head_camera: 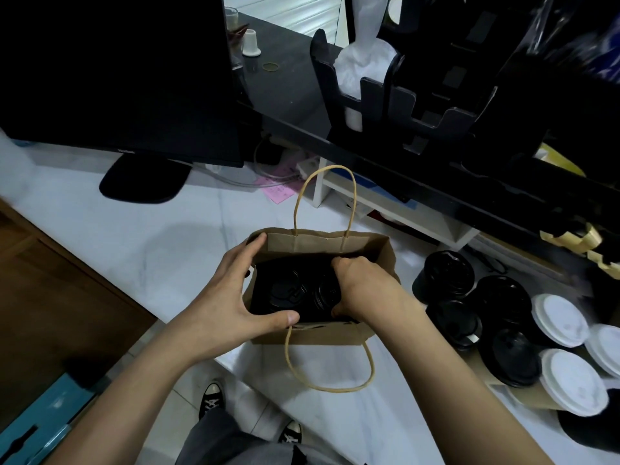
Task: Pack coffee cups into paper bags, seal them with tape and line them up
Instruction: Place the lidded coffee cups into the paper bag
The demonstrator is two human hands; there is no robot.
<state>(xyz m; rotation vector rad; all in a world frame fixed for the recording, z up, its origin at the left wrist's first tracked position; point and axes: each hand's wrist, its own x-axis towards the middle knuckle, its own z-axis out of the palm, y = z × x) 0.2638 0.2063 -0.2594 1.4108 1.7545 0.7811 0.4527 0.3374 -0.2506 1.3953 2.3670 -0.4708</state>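
A brown paper bag (335, 241) with twisted paper handles stands open on the white counter (134, 229). Inside it sit two black-lidded cups (288, 292) in a black holder. My left hand (241, 290) holds the bag's left edge, thumb over the near rim and fingers at the far corner. My right hand (362, 286) reaches into the bag, its fingers curled round the right side of the black holder. The holder's lower part is hidden by the bag walls.
Several black-lidded cups (496, 313) and white-lidded cups (567, 374) stand to the right of the bag. A black monitor (117, 78) stands at the back left. A black shelf (385, 156) with a cup organiser (419, 105) runs across the back. The counter's edge lies near my legs.
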